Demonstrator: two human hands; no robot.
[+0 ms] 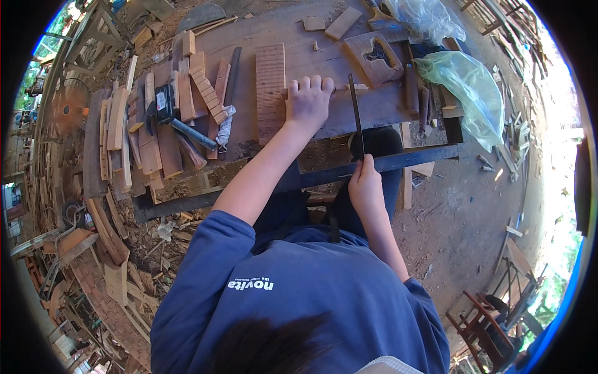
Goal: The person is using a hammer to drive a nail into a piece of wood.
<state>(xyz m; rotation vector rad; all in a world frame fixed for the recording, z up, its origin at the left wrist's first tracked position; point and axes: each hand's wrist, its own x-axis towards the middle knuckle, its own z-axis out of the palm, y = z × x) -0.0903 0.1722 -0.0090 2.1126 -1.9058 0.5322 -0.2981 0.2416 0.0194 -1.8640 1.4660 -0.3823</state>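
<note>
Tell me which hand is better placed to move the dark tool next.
Probably the right hand: it grips the near end of the dark tool, which appears to cross the wooden stick. The left hand is busy holding the stick.

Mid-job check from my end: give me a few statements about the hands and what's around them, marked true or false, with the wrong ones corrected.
1. The left hand is closed over a thin wooden stick. True.
2. A pale green plastic bag lies to the right of the right hand. True.
3. The right hand is empty. False: the right hand holds a long dark tool.
4. A grooved wooden board lies to the left of the left hand. True.
5. Both hands wear gloves. False: both are bare.
6. The long dark tool is left of the left hand. False: it is to the right, crossing the stick in this view.
</note>
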